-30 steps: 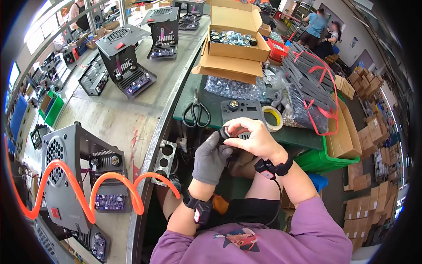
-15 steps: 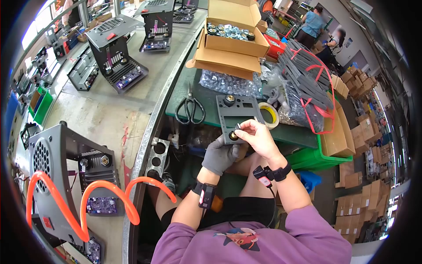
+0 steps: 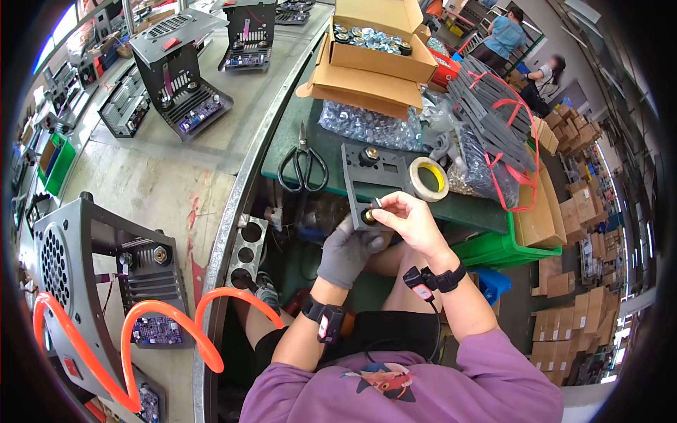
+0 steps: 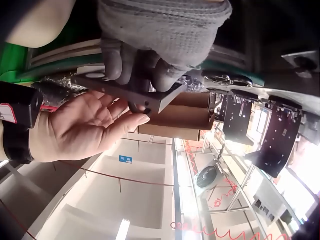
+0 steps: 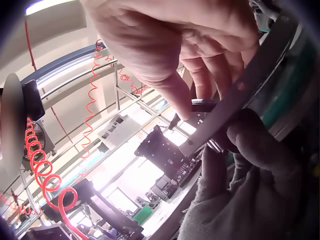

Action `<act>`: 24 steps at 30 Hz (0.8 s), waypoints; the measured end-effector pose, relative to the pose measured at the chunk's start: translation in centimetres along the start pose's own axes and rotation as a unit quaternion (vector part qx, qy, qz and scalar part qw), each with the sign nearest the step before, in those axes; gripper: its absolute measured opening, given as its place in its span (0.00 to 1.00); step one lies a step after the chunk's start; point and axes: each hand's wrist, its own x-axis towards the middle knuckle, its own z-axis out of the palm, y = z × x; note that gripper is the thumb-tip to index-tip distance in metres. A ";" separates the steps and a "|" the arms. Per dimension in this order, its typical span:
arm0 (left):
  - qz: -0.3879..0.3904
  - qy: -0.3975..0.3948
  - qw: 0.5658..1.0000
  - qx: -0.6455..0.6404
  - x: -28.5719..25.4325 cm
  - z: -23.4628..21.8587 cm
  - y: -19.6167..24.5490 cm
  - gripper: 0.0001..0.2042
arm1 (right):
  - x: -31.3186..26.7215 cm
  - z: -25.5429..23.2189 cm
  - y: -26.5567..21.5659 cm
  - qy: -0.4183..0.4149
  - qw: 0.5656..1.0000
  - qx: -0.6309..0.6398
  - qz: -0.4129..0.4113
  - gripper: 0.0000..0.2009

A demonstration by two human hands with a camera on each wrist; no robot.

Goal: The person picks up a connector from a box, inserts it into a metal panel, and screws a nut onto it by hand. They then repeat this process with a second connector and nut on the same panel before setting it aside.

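Centrally: my gloved left hand (image 3: 347, 252) grips the grey panel (image 3: 374, 180) from below; my right hand (image 3: 407, 224) pinches a small fitting (image 3: 376, 204) at its lower edge.

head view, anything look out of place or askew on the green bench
Nothing looks spilled or damaged. The grey panel overhangs the green bench's near edge, but the gloved left hand grips its lower end while the right hand pinches a small part at it. Scissors and tape roll lie flat.
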 end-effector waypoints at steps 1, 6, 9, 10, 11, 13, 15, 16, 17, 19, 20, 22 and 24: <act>0.001 0.000 1.000 -0.001 -0.1 0.1 0.3 0.18 | -0.1 0.1 -0.1 0.007 0.999 -0.035 -0.001 0.11; -0.037 0.091 0.992 0.083 -0.4 0.8 0.7 0.18 | -1.1 0.9 -1.5 0.008 0.973 -0.226 -0.042 0.09; -0.027 0.089 0.992 0.082 -0.3 0.4 0.6 0.17 | -1.0 0.9 -1.6 0.015 0.959 -0.263 -0.105 0.08; -0.026 0.089 0.992 0.081 -0.3 0.3 0.6 0.17 | -0.9 0.7 -1.5 0.007 0.949 -0.286 -0.133 0.08; -0.030 0.089 0.993 0.072 -0.3 0.2 0.6 0.16 | -0.7 0.5 -1.4 -0.002 0.937 -0.308 -0.161 0.08; -0.033 0.088 0.994 0.063 -0.3 -0.1 0.6 0.16 | -0.4 0.2 -1.5 -0.020 0.922 -0.335 -0.195 0.09; -0.045 0.080 0.994 0.055 -0.3 -0.6 0.5 0.16 | -0.2 0.0 -1.9 -0.036 0.903 -0.360 -0.229 0.10; -0.044 0.079 0.994 0.055 -0.3 -0.3 0.5 0.16 | -0.2 0.0 -2.2 -0.048 0.917 -0.350 -0.186 0.11; -0.044 0.093 0.993 0.059 -0.4 0.3 0.4 0.15 | -0.2 0.0 -2.4 -0.059 0.928 -0.339 -0.142 0.12; -0.045 0.105 0.991 0.064 -0.4 1.0 0.4 0.13 | 0.2 -0.7 -2.6 -0.088 0.911 -0.371 -0.155 0.13; -0.042 0.108 0.991 0.067 -0.5 1.2 0.4 0.13 | 0.4 -1.0 -2.7 -0.118 0.893 -0.402 -0.166 0.14; -0.039 0.111 0.990 0.071 -0.5 1.0 0.3 0.14 | 0.6 -1.2 -2.5 -0.128 0.880 -0.414 -0.194 0.13; -0.041 0.079 0.992 0.086 -0.6 0.2 0.1 0.17 | 0.8 -1.2 -2.5 -0.153 0.841 -0.467 -0.225 0.12</act>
